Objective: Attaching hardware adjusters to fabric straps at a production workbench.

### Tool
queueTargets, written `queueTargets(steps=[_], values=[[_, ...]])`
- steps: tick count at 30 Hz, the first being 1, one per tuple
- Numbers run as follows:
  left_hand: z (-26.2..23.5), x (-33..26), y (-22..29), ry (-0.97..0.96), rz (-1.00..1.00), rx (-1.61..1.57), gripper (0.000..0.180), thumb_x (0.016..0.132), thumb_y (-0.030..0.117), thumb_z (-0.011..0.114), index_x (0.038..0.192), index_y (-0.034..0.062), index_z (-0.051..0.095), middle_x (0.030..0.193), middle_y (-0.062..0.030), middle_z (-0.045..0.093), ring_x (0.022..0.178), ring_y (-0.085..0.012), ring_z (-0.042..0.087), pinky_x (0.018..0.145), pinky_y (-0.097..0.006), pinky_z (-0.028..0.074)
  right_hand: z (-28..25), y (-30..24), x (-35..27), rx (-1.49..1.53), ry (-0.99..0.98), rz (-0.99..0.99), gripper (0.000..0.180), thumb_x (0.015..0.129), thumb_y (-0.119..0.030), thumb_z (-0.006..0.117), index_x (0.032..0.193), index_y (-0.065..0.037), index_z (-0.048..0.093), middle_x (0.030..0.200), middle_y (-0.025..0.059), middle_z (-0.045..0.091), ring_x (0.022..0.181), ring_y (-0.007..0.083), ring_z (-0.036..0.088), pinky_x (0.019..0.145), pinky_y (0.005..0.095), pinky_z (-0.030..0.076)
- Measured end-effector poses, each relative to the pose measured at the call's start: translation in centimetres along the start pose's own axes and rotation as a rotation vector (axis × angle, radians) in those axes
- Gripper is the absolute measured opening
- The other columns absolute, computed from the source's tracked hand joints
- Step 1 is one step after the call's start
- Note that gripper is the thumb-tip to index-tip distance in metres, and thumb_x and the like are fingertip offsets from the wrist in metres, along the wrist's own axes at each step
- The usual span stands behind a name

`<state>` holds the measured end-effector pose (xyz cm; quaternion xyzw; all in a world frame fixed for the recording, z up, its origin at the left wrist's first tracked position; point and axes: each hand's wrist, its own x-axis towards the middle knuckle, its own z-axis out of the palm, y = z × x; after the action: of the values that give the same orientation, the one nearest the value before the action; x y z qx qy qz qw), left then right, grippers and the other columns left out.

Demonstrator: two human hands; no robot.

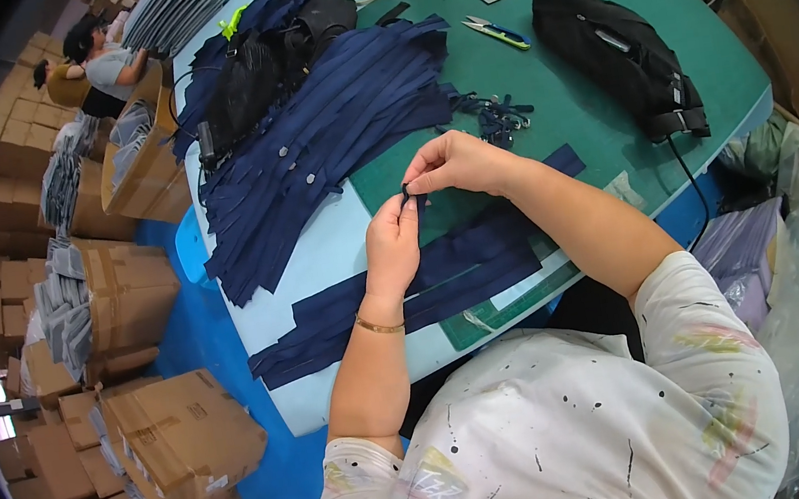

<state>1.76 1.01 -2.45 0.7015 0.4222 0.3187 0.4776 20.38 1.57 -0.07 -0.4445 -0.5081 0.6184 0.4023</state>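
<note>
- Navy strips (465,249) lie close by; a slack pinch could drop the small dark piece (405,192) among them, where similar colour might hide it.
- That piece sits between the fingertips of the left hand (392,240) and right hand (452,164), both pinched narrow on it, mostly covering it.

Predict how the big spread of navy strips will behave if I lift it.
Likely floppy: the navy strips look thin, long and flat. They overlap loosely with uneven ends, so some would probably slide out of a one-handed grab. The small pale pieces on top may shift or drop off.
</note>
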Motion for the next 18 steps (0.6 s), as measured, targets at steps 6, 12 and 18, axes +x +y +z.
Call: queueTargets(steps=[6,12,18], values=[[0.0,-0.1,0.2,-0.032,-0.037,0.036,0.023,0.095,0.016,0.046,0.096,-0.0022,0.059,0.085,-0.0005,0.061,0.077,-0.0058,0.050,0.070,-0.020,0.041,0.1,0.4,0.0,-0.168,0.003,-0.081,0.015,0.077,-0.010,0.070,0.086,0.001,0.067,0.077,0.0020,0.064,0.072,0.0083,0.058,0.068,0.0223,0.046],[0.0,-0.2,0.1,-0.024,0.038,0.060,0.022,0.095,0.016,0.046,0.096,-0.0008,0.060,0.082,0.0011,0.059,0.074,-0.0047,0.049,0.066,-0.020,0.040,-0.5,0.0,0.2,-0.146,-0.098,-0.114,0.017,0.075,-0.009,0.071,0.087,0.003,0.067,0.075,0.0061,0.066,0.070,0.0112,0.062,0.068,0.0234,0.049],[-0.6,-0.2,0.8,-0.045,-0.130,-0.110,0.023,0.095,0.020,0.047,0.096,0.0016,0.060,0.069,0.0028,0.053,0.061,-0.0046,0.043,0.054,-0.022,0.035,-0.4,-0.4,0.3,-0.278,0.022,-0.161,0.017,0.074,-0.010,0.071,0.086,0.002,0.067,0.075,0.0071,0.066,0.070,0.0114,0.062,0.067,0.0233,0.050]])
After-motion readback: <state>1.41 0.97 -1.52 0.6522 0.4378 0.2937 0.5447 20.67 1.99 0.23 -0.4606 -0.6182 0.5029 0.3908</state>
